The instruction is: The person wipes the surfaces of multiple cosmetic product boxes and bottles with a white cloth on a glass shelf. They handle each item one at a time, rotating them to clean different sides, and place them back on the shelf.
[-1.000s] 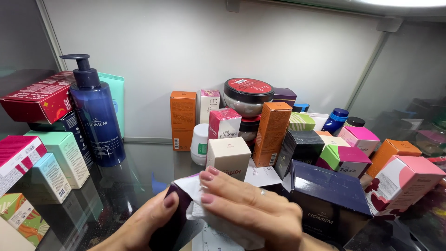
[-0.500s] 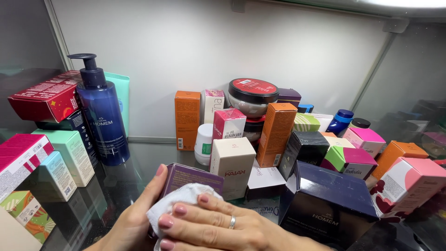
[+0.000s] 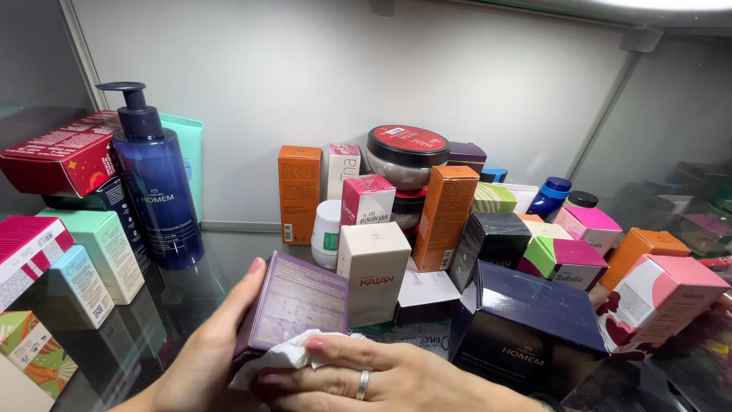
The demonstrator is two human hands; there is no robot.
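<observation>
My left hand (image 3: 210, 343) grips a purple box (image 3: 297, 301) by its left side and holds it tilted above the dark glass shelf (image 3: 164, 320). My right hand (image 3: 381, 374), a ring on one finger, presses a crumpled white cloth (image 3: 286, 352) against the box's lower front edge. A cream box (image 3: 374, 271) stands just behind the purple one. A tall blue pump bottle (image 3: 156, 187) stands at the left.
Many small cartons crowd the shelf: orange boxes (image 3: 299, 191), a large dark navy box (image 3: 526, 328) at the right, pink boxes (image 3: 663, 294), mint boxes (image 3: 103, 252) and a red box (image 3: 61, 156) at the left. A round jar with a red lid (image 3: 406, 152) sits at the back wall.
The purple box has been lifted and turned so its face shows more. My right hand with the cloth has slid down to the box's lower edge.
</observation>
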